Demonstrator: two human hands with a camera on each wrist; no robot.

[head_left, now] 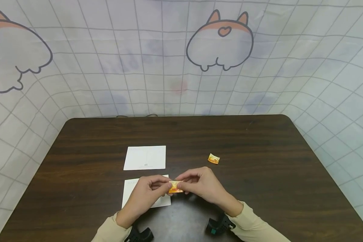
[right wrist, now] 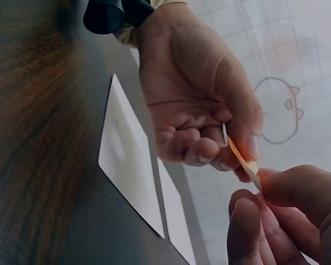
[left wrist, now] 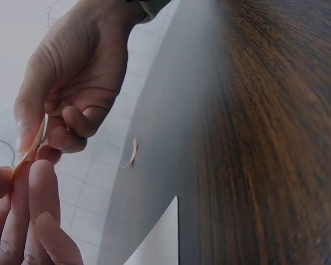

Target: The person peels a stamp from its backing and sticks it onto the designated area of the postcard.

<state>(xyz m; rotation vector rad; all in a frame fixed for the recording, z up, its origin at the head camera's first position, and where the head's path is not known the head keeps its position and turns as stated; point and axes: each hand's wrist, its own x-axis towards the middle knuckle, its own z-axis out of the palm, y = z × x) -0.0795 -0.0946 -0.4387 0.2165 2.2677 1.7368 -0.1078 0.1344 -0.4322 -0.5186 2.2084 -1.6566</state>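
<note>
Between both hands, a small flat yellow-and-orange packet (head_left: 176,187) is held level above the table in the head view. My left hand (head_left: 146,194) pinches its left end between thumb and fingers. The right hand (head_left: 206,185) pinches the other end the same way. Seen edge-on in the right wrist view, the packet (right wrist: 241,157) looks thin and slightly bent. A similar small yellow packet (head_left: 213,158) lies on the table beyond the right hand. Under the left hand is a white sheet (head_left: 130,189), partly covered by it.
Another white sheet (head_left: 145,158) lies farther back on the dark wooden table (head_left: 260,161). A patterned curtain (head_left: 175,67) stands behind the table and along its sides. Dark devices (head_left: 219,224) sit at both wrists.
</note>
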